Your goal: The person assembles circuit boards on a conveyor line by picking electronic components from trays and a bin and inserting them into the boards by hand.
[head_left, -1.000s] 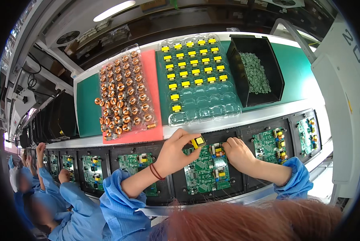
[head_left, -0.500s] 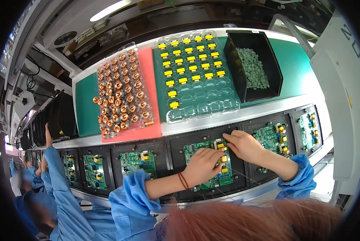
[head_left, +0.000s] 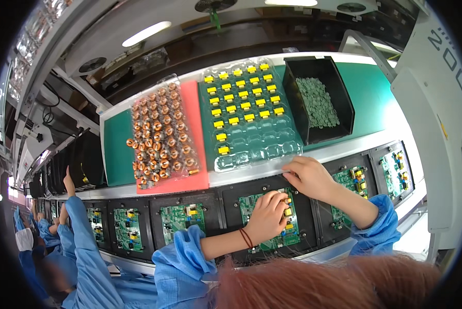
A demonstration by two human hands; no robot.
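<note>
My left hand [head_left: 266,220] is over a green circuit board [head_left: 249,207] seated in a black carrier frame [head_left: 230,193]. Its fingers are curled down among the board's yellow and dark components, and whatever they pinch is hidden beneath them. My right hand [head_left: 309,178] hovers at the far edge of that frame, off the board, near the front of the clear tray of yellow transformers [head_left: 231,108]. Its thumb and forefinger are bent and a little apart, with nothing visible between them.
Copper-wound coils [head_left: 161,135] fill a clear tray on a pink sheet [head_left: 195,129]. A black bin [head_left: 339,98] holds small grey-green discs [head_left: 317,102]. More framed boards [head_left: 128,229] line the rail on both sides. A co-worker's blue sleeve [head_left: 84,237] reaches in at left.
My right hand has lifted off the board and moved back toward the transformer tray. My left hand stays at the board, its fingers more curled. The view has tilted upward slightly.
</note>
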